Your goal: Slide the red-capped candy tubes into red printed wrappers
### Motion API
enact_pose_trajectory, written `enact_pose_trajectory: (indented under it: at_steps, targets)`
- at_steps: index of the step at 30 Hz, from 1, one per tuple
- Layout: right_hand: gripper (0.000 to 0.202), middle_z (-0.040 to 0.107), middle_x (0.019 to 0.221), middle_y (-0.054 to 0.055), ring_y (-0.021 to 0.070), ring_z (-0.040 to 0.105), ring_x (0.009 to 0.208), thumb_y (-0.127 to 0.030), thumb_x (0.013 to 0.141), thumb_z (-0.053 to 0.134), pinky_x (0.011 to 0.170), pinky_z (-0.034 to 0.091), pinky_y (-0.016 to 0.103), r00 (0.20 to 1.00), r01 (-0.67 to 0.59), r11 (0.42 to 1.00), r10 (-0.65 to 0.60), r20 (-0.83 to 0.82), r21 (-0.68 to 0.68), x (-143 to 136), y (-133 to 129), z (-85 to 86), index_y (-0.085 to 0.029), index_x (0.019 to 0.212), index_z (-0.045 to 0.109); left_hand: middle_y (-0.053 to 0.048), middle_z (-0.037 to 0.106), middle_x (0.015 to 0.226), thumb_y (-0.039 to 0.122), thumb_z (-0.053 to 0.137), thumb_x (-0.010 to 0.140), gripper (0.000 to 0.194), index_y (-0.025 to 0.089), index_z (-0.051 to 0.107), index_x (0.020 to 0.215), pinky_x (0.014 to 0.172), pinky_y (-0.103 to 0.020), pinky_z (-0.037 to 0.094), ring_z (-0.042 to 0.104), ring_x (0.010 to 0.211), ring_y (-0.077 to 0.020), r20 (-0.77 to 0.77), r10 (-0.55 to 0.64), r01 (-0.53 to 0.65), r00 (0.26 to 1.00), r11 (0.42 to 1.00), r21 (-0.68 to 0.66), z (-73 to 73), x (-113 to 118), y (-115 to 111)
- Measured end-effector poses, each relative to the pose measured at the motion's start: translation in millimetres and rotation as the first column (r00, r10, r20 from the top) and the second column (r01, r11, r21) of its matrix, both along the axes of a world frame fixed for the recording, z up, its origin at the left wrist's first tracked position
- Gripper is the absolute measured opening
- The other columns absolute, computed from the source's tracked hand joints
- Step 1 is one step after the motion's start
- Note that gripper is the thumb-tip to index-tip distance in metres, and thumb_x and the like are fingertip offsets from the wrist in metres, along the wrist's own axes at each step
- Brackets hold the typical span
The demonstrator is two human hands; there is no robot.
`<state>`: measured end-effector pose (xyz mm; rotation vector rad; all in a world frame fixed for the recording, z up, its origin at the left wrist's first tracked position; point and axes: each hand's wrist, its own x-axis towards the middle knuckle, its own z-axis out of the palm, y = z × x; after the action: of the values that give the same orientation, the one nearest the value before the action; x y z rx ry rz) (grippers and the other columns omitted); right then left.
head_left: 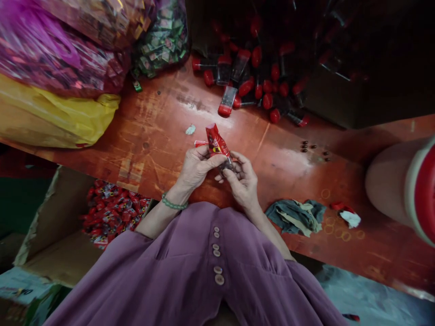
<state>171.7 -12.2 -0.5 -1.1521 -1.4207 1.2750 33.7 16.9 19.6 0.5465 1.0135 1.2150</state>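
Observation:
My left hand pinches a red printed wrapper that stands up at a tilt above the table. My right hand is closed on a small clear container with dark contents, at the wrapper's lower end. The container seems to sit partly inside the wrapper; fingers hide where they meet. Beside the left fingertips shows another small red piece, partly covered by the hand. A crumpled whitish scrap lies just beyond. Farther back is a heap of clear containers with red caps.
A cardboard box at lower left holds many red packets. Filled bags crowd the upper left. At right are a large tub, a grey-green cloth, rubber bands and several dark beads on the reddish table.

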Motion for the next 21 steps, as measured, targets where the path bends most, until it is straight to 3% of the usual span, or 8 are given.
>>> enact_pose_trajectory:
  at_steps: [3,7,11,16,21]
  targets:
    - [0.041,0.071,0.099,0.000,0.0093,0.069,0.062,-0.038,0.096,0.056,0.058,0.061,0.024,0.992,-0.057,0.995,0.047,-0.118,-0.081,-2,-1,-1.8,-0.032,0.136,0.049,0.001,0.066,0.064,0.040,0.085,0.066,0.029,0.016,0.070,0.070,0.051,-0.020,0.046,0.056,0.052,-0.0075,-0.058,-0.013,0.012,0.998,1.000,-0.011,0.7,-1,0]
    - [0.047,0.064,0.130,0.005,0.0136,0.071,0.075,-0.037,0.092,0.061,0.073,0.065,0.033,0.996,0.060,0.998,-0.062,0.063,0.026,-5,-3,-6.6,-0.034,0.138,0.051,0.003,0.065,0.065,0.043,0.086,0.064,0.032,0.015,0.069,0.069,0.058,-0.018,0.046,0.056,0.058,-0.0059,-0.084,0.057,-0.057,0.995,0.998,0.011,-3.0,2,2]
    - [0.056,0.066,0.126,0.004,0.0136,0.070,0.072,-0.038,0.092,0.061,0.066,0.066,0.032,0.997,0.057,0.998,-0.058,0.055,0.005,-3,-4,-9.0,-0.036,0.146,0.043,0.001,0.070,0.070,0.045,0.086,0.062,0.034,0.016,0.072,0.072,0.062,-0.020,0.048,0.060,0.062,-0.0083,-0.054,0.033,-0.033,0.998,0.999,0.005,-7.2,4,1]
    - [0.046,0.065,0.129,0.004,0.0111,0.068,0.068,-0.031,0.095,0.057,0.063,0.065,0.029,0.997,0.030,0.994,-0.038,0.073,0.110,0,-4,-4.3,-0.035,0.140,0.052,-0.002,0.073,0.072,0.048,0.084,0.066,0.035,0.015,0.076,0.076,0.070,-0.023,0.052,0.064,0.067,-0.0107,0.034,0.008,-0.009,0.999,1.000,0.021,-4.6,1,-4]
    - [0.043,0.073,0.108,0.002,0.0093,0.065,0.058,-0.030,0.096,0.055,0.062,0.063,0.028,0.999,0.037,0.996,-0.040,0.034,0.079,-3,-12,-5.1,-0.034,0.138,0.053,-0.002,0.070,0.062,0.048,0.086,0.061,0.036,0.014,0.074,0.068,0.050,-0.021,0.048,0.059,0.053,-0.0099,0.110,-0.022,0.026,0.994,0.999,-0.037,0.1,1,-10]
